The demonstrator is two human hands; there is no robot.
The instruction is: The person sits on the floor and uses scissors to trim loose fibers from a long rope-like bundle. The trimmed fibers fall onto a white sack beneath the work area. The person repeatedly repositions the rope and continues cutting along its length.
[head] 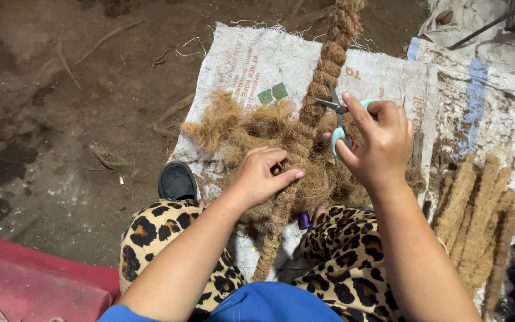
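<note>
Head view, looking down over the seated person's knees. A thick braided coir rope runs from the far edge of the scene down between the legs, crossing a white woven sack spread on the dirt floor. The left hand has its grip pressed together on the rope at mid-length, fingers curled onto the braid and thumb on the near side; the rope passes under the fingertips and continues both nearer and farther than the hold. The right hand has its grip pinching a pair of teal-handled scissors, fingers through the loops, index finger extended along the top. The blades stand slightly parted, their tips just beside the right flank of the rope, farther along it than the left hand's hold. Loose coir fibre lies heaped on the sack to the left of the rope and beneath both hands. A bundle of finished fibre cords lies at the right. A black shoe rests near the left knee, which is clad in leopard-print trousers.
</note>
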